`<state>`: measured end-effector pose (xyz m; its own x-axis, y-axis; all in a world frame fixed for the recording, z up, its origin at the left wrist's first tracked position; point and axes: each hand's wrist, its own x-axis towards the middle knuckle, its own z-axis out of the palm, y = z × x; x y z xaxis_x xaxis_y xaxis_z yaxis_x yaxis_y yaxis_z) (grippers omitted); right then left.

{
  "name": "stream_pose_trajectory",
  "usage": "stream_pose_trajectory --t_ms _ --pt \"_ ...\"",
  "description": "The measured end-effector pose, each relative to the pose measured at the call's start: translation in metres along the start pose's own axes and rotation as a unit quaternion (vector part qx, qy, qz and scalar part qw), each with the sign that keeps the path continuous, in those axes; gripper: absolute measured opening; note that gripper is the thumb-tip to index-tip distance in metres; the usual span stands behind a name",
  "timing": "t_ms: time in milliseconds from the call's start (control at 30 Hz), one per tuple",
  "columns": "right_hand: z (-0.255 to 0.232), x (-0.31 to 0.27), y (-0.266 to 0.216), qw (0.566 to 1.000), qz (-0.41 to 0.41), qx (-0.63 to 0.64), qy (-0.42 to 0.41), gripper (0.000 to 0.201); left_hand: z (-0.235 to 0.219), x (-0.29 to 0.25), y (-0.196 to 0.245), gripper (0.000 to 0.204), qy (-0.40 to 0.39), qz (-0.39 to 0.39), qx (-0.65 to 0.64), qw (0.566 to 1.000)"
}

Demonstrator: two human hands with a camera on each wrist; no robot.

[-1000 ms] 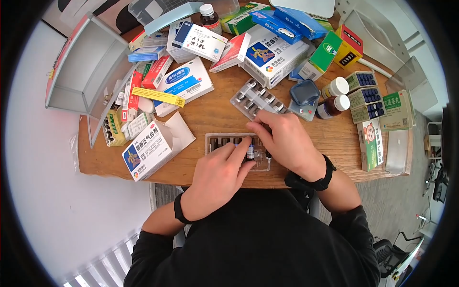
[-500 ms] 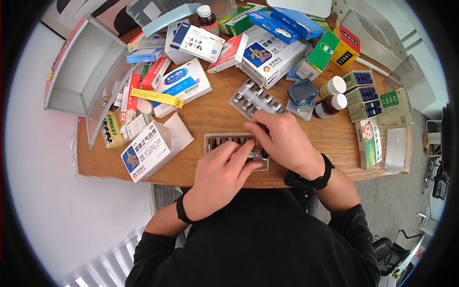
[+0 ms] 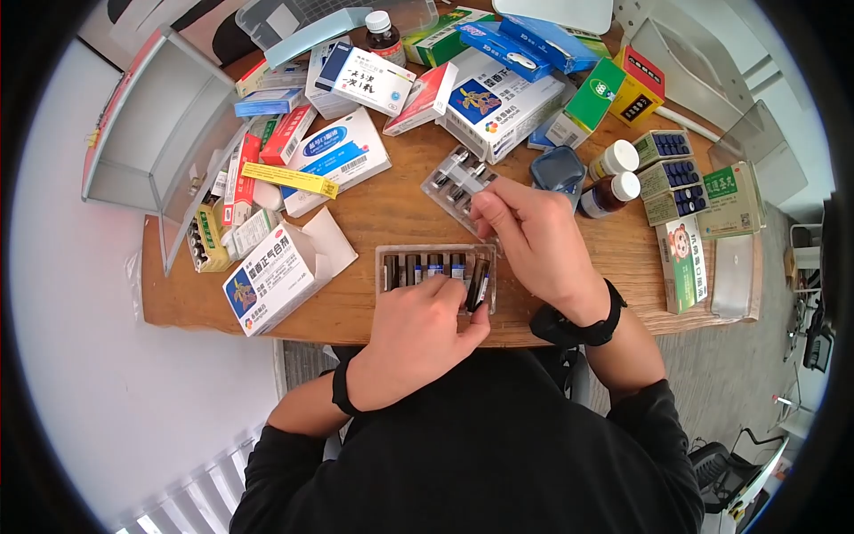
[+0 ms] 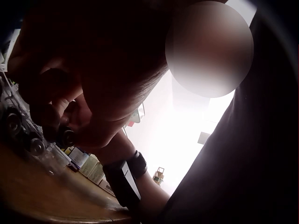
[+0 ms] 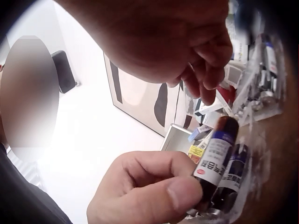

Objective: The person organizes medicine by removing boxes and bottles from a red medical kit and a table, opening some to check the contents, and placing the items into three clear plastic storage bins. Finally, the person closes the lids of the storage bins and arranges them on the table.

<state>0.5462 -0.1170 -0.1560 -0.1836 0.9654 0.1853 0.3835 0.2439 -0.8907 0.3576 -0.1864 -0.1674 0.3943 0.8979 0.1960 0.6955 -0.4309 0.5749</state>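
Observation:
A clear plastic tray (image 3: 382, 255) at the table's near edge has several small dark glass vials in a row. My left hand (image 3: 409, 325) is over its front side, and thumb and fingers pinch a vial (image 5: 217, 149) with a white and blue label, tilted at the tray's right end. In the right wrist view another labelled vial (image 5: 231, 179) lies just behind it. My right hand (image 3: 543, 245) hovers to the right, fingers loosely bent, nothing visible between them. Its fingertips overlap a second tray of vials (image 3: 440, 182) in the head view.
An opened white carton (image 3: 276, 280) lies left of the tray. Medicine boxes (image 3: 342, 160) crowd the back and left. To the right stand two white-capped bottles (image 3: 609, 194), a dark blue case (image 3: 558, 167) and cartons of blue-capped vials (image 3: 672, 178).
My right hand has lifted off the tray's right end and moved slightly up and away. My left fingers have drawn in and now pinch the right-end vial, which tilts.

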Motion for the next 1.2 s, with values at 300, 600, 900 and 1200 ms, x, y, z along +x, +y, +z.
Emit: stream_pose_trajectory --t_ms 300,600,900,1200 --pt "0.003 -0.002 0.01 0.996 -0.034 -0.079 -0.036 0.02 0.003 0.009 0.0 0.029 -0.051 0.047 0.098 0.993" --pt "0.007 -0.005 0.017 0.989 -0.085 -0.119 -0.016 0.014 -0.001 0.0 -0.002 0.042 -0.014 0.091 0.027 0.995" --pt "0.007 -0.005 0.013 0.991 -0.072 -0.113 -0.027 0.018 0.003 -0.002 0.001 0.06 -0.035 0.13 0.051 0.99" --pt "0.007 -0.004 0.012 0.991 -0.055 -0.115 -0.033 0.016 0.015 -0.006 -0.002 0.058 -0.002 0.159 0.102 0.982"
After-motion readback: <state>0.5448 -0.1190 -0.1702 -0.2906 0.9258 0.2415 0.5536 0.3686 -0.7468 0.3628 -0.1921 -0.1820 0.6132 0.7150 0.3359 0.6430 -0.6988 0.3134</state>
